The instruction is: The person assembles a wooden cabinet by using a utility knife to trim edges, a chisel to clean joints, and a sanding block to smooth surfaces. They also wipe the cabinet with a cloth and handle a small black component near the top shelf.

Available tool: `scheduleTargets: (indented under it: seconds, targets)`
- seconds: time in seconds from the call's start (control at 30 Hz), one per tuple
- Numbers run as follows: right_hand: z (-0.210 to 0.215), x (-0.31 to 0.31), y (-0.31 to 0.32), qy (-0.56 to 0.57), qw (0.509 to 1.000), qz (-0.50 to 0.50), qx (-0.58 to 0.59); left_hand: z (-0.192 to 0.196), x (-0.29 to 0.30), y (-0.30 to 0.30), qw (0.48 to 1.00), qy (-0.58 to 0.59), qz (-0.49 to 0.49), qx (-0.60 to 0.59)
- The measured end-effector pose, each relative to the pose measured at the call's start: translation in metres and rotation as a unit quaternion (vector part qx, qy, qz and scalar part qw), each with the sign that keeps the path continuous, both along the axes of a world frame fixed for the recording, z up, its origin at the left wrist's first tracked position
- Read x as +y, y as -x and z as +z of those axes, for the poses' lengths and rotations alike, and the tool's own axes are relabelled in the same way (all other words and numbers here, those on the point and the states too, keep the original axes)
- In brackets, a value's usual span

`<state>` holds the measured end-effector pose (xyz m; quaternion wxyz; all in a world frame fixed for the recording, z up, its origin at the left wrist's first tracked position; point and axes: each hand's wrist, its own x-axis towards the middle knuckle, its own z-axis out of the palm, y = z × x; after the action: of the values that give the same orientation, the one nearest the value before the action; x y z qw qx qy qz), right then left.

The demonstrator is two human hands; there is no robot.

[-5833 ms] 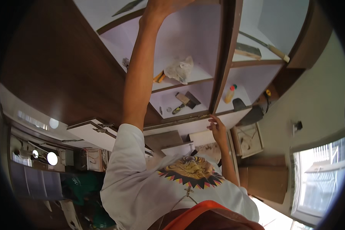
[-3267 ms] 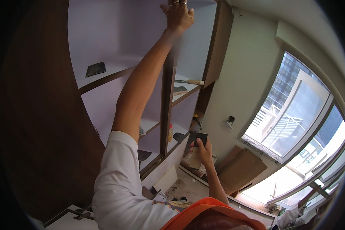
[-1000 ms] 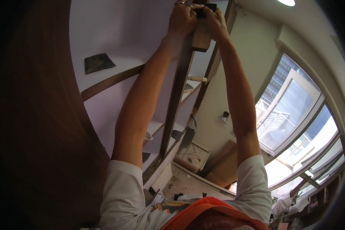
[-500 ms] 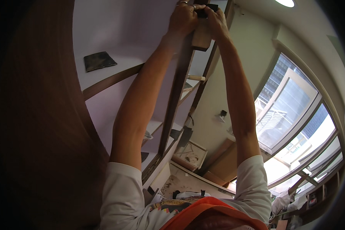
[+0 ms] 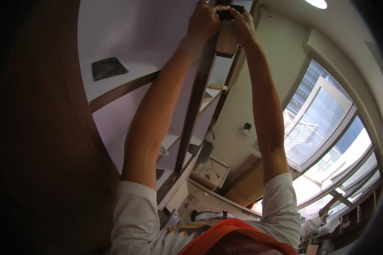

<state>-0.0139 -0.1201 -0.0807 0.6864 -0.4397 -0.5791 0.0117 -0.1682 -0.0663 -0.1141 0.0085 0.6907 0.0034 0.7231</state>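
Both my arms reach up to the top of a dark wooden shelf frame [image 5: 198,91]. My left hand [image 5: 203,20], with rings on its fingers, is closed at the frame, its fingertips on a small black sheet [image 5: 237,10]. My right hand [image 5: 245,26] pinches the same sheet from the right. The sheet looks like sandpaper, but its surface is too dark to be sure. Just below the fingers a light brown wooden block [image 5: 226,41] juts from the frame. A second black sheet [image 5: 108,68], roughly square, lies on the white shelf at left.
A dark curved wooden panel [image 5: 34,127] fills the left side. A short pale rod [image 5: 217,86] crosses the frame below the block. Cardboard [image 5: 244,187] leans by the wall further down. An open window [image 5: 321,114] is at right, with clutter [image 5: 323,227] below it.
My right fingers have bent slightly more over the black sheet, and the view has shifted a little. My left hand stays almost in place.
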Motion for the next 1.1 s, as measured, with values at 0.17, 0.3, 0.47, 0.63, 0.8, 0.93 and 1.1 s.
scheduleTargets:
  seconds: [0.17, 0.3, 0.47, 0.63, 0.8, 0.93, 1.1]
  targets:
    - [0.003, 0.000, 0.010, -0.001, 1.000, -0.001, -0.024, -0.001, 0.006, 0.001, 1.000, -0.008, 0.009, -0.002]
    - [0.005, 0.001, 0.016, 0.008, 0.997, -0.070, -0.022, -0.002, 0.001, 0.001, 1.000, 0.005, -0.001, 0.016]
    - [-0.007, -0.026, 0.043, 0.003, 0.998, -0.029, -0.057, -0.004, 0.010, 0.002, 0.999, -0.031, 0.040, 0.018]
    - [0.003, -0.002, 0.014, -0.019, 0.998, -0.034, -0.039, -0.002, 0.008, -0.003, 0.999, -0.039, 0.037, 0.007]
    - [0.002, 0.007, 0.019, -0.027, 0.999, -0.017, -0.029, -0.003, 0.013, -0.005, 0.999, -0.040, 0.030, -0.013]
    - [0.004, -0.005, 0.013, -0.004, 0.998, -0.051, -0.024, 0.000, 0.011, -0.002, 0.998, -0.058, 0.040, 0.003]
    - [0.008, -0.006, 0.018, 0.015, 0.998, -0.068, -0.010, 0.000, 0.013, -0.003, 0.998, -0.045, 0.044, 0.006]
